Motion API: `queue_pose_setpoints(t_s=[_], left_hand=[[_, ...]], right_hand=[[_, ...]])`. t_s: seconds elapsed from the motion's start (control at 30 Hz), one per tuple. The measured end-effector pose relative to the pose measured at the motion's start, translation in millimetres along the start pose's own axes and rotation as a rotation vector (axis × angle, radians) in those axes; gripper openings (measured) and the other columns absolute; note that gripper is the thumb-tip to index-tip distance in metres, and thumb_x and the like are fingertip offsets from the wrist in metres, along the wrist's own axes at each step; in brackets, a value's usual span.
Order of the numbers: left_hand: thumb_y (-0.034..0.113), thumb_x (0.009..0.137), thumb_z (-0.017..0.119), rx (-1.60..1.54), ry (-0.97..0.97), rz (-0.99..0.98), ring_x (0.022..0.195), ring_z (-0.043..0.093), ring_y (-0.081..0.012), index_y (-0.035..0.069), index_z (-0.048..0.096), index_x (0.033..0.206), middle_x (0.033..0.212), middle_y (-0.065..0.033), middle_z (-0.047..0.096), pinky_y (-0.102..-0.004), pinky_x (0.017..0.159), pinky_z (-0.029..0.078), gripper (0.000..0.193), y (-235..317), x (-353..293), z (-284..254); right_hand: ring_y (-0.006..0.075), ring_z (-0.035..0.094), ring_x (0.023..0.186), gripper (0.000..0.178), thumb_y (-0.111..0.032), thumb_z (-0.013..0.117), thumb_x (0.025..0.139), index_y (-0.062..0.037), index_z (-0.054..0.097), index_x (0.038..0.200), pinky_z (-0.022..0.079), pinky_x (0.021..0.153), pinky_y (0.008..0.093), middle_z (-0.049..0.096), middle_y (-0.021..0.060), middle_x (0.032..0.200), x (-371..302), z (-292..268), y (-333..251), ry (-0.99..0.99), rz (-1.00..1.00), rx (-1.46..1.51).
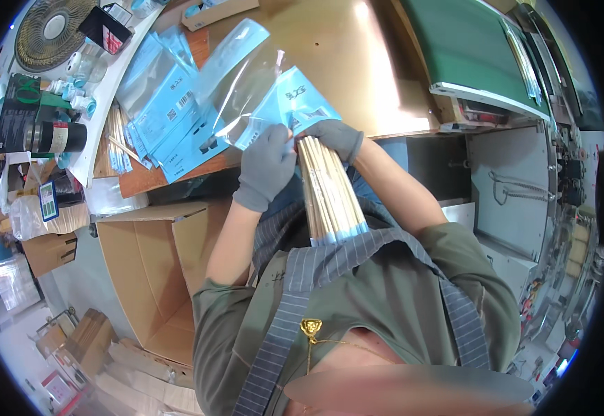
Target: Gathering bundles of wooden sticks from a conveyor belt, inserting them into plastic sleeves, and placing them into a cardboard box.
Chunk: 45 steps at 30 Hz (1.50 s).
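In front of my body is a bundle of thin pale wooden sticks (324, 184) with blue lower ends. My right hand (338, 139), in a grey glove, curls round the top of this bundle. A clear and blue plastic bag (295, 97) stretches away just beyond both hands. My grey-gloved left hand (268, 166) is closed, its thumb and fingers pinched at the bag's near edge beside the sticks. Its fingertips are partly hidden, as is the spot where the sticks meet the bag. Left of the hands lie several flat blue bags (170, 114), overlapping on the table.
More sticks (118, 135) lie at the table's left edge. An open cardboard box (142, 277) stands low on the left. A white shelf (111, 90) holds a fan (54, 28), a phone (104, 30) and a dark flask (63, 136). A green-topped surface (468, 48) is at the far right.
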<state>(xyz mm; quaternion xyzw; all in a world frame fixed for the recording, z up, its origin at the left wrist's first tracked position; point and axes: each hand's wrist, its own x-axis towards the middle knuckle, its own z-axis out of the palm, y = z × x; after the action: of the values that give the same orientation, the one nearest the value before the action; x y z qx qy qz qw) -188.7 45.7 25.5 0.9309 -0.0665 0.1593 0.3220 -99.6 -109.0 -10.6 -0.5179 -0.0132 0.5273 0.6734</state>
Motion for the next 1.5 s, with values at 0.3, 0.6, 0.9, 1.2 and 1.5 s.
queue_pose_setpoints(t_s=[0.3,0.6,0.9,1.2,1.5], left_hand=[[-0.001,0.072,0.063,-0.227,-0.103,0.046,0.062,0.054,-0.0259,0.004,0.049,0.081,0.074,-0.0112,0.052,-0.0328,0.057,0.044,0.018,35,-32,-18],[-0.001,0.068,0.060,-0.393,-0.213,-0.084,0.054,0.043,-0.0114,0.005,0.048,0.076,0.062,-0.0019,0.044,-0.0251,0.051,0.034,0.015,59,-23,-22],[0.003,0.074,0.057,-0.168,-0.101,0.161,0.061,0.039,-0.0076,0.004,0.046,0.074,0.065,0.0006,0.041,-0.0231,0.054,0.033,0.011,52,115,-95],[0.011,0.073,0.059,-0.389,-0.306,-0.058,0.056,0.049,-0.0054,0.004,0.055,0.073,0.063,0.0017,0.053,-0.0222,0.051,0.040,0.008,43,147,-120],[0.071,0.083,0.043,-2.046,-0.579,-0.306,0.102,0.059,-0.0238,0.008,0.039,0.136,0.126,-0.0094,0.054,-0.0364,0.091,0.048,0.082,6,38,-38]], right_hand=[[0.0183,0.064,0.091,0.042,-0.037,0.055,0.092,-0.0021,0.057,0.116,0.052,0.082,0.0317,0.065,0.0113,0.102,-115,42,36,0.038,0.050,0.491],[0.0297,0.060,0.067,0.045,-0.048,0.066,0.078,-0.0031,0.063,0.085,0.046,0.063,0.0386,0.061,0.0179,0.072,-133,16,51,0.806,-0.474,-0.827],[0.0226,0.061,0.067,0.020,-0.019,0.056,0.077,-0.0067,0.060,0.091,0.048,0.063,0.0346,0.062,0.0131,0.072,-141,22,-110,0.713,-0.982,-0.961],[0.0068,0.054,0.059,0.012,-0.003,0.049,0.081,-0.0019,0.061,0.083,0.047,0.055,0.0239,0.057,0.0001,0.068,-149,27,-192,0.571,-0.611,-0.911],[0.0102,0.055,0.065,0.011,-0.011,0.052,0.087,-0.0015,0.058,0.086,0.045,0.060,0.0280,0.056,0.0054,0.070,-98,99,-149,0.256,-0.942,-1.118]])
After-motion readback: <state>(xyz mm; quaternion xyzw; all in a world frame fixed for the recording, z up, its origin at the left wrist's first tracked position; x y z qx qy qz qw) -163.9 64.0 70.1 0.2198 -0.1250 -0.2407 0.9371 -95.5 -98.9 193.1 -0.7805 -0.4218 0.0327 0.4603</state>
